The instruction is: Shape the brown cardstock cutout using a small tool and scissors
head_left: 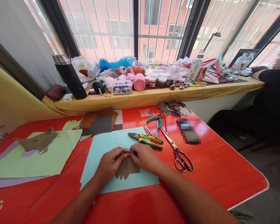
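Over a light blue sheet of paper [91,168], my left hand [111,163] and my right hand [145,156] meet with fingertips pinched together. Both are closed on the upper edge of a brown leather piece [130,168], whose lower left edge is cut into finger-like lobes. Anything small between the fingertips is hidden. Just beyond my right hand lie pliers [146,140] with yellow and green handles. Right of them are large scissors [177,152], blades pointing away.
A pale green sheet [53,155] with a brown offcut [38,141] lies left. Teal-handled pliers [156,119], metal rods [148,130], leather scraps [174,109] and a blurred phone [191,137] lie behind. A crowded sill holds a black flask [71,77]. A person [274,84] sits right.
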Tool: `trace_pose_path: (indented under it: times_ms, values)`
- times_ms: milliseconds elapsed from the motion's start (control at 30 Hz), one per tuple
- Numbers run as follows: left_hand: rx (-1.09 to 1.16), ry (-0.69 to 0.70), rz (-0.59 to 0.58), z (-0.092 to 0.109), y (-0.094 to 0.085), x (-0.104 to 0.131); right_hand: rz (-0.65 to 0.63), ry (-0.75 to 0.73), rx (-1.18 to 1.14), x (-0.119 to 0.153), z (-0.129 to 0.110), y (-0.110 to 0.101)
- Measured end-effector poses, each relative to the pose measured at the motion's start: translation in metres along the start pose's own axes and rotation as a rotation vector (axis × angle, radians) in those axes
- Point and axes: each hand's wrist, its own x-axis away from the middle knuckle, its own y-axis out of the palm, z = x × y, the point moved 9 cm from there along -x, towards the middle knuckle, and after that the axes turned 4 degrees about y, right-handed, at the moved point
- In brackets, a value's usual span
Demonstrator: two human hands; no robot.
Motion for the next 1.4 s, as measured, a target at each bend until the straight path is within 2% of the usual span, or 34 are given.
trace_pose_path:
  times_ms: [1400]
  values:
    - [0.015, 0.011, -0.001, -0.0026, -0.0002, 0.0006, 0.013, -0.009, 0.004, 0.0012, -0.0012, -0.0015]
